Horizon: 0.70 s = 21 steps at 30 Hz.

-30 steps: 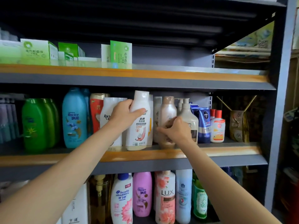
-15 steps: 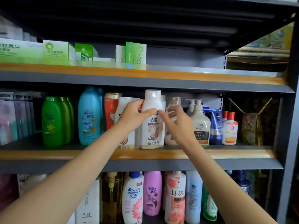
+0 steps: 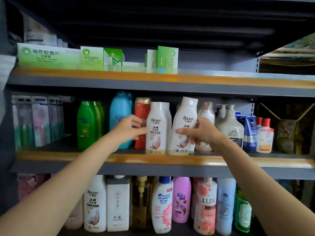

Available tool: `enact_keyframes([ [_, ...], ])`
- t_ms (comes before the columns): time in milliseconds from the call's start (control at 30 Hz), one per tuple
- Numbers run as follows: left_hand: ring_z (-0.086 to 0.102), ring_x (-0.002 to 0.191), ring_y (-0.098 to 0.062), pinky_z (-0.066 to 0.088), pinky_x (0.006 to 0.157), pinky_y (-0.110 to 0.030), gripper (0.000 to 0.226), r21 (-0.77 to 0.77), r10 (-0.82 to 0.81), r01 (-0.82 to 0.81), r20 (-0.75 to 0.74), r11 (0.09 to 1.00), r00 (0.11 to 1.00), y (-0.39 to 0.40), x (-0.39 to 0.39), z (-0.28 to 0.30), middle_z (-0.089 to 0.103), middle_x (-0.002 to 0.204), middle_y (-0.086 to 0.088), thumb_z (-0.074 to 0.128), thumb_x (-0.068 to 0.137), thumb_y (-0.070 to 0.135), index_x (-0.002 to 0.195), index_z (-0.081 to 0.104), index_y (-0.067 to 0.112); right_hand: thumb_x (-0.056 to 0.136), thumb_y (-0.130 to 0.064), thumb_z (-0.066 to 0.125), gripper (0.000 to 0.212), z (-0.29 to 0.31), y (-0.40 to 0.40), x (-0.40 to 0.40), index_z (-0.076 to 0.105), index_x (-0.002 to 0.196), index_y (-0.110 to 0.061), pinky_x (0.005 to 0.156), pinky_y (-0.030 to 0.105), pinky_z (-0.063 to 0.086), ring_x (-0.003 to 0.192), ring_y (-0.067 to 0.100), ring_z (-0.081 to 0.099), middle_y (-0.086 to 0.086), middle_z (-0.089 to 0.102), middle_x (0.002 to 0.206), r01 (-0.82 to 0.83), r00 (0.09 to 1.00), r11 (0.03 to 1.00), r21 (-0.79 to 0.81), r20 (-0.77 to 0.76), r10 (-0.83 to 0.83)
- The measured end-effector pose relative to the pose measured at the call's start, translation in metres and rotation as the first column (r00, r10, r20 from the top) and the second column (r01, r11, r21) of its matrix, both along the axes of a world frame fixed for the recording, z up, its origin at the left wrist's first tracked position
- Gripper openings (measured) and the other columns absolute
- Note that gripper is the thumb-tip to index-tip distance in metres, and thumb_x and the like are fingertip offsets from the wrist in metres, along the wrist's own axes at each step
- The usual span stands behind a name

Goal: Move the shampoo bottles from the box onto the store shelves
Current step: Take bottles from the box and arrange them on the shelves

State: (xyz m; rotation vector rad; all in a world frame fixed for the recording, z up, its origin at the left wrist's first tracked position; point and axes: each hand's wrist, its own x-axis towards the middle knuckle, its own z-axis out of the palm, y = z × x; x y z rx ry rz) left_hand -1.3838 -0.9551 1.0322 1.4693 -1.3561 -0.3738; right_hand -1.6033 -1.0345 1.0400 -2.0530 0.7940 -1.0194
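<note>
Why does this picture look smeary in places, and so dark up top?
Head view: motion blur smears the left hand and softens the green boxes; the white Raclen bottles stay readable. The underside above the top shelf lies in deep shadow, while daylight brightens the right edge. The wide lens bows the shelf edges.
</note>
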Motion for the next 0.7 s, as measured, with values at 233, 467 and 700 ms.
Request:
enact_keyframes([
  [233,0.056,0.09,-0.012,0.053,0.079,-0.028,0.036,0.137,-0.064,0.042,0.157,0.99,0.986,-0.015,-0.008,-0.016,0.056,0.099,0.003,0.069,0.082,0.014,0.114,0.052,0.009,0.076,-0.017,0.077,0.023,0.011,0.002,0.0,0.055,0.081,-0.013,0.038,0.018,0.038,0.041,0.008,0.051,0.0,0.065,0.054,-0.022,0.995,0.999,-0.046,-0.1,0.017],
  [467,0.062,0.1,-0.018,0.054,0.085,-0.034,0.044,0.161,-0.075,0.048,0.164,0.986,0.984,-0.024,-0.008,-0.02,0.063,0.118,-0.006,0.071,0.081,0.015,0.119,0.051,0.011,0.075,-0.018,0.078,0.025,0.009,-0.002,0.001,0.056,0.085,-0.012,0.04,0.019,0.039,0.044,0.012,0.051,0.007,0.069,0.063,-0.042,0.995,0.998,-0.046,-0.097,0.037],
  [700,0.065,0.095,-0.021,0.055,0.085,-0.039,0.047,0.144,-0.021,-0.014,0.242,0.99,0.97,-0.031,-0.012,-0.022,0.066,0.114,-0.006,0.074,0.077,0.023,0.117,0.051,0.012,0.074,-0.02,0.078,0.028,0.007,-0.009,0.004,0.059,0.089,-0.008,0.041,0.02,0.041,0.045,0.013,0.053,0.012,0.07,0.069,-0.046,0.989,0.999,-0.027,-0.145,0.042],
])
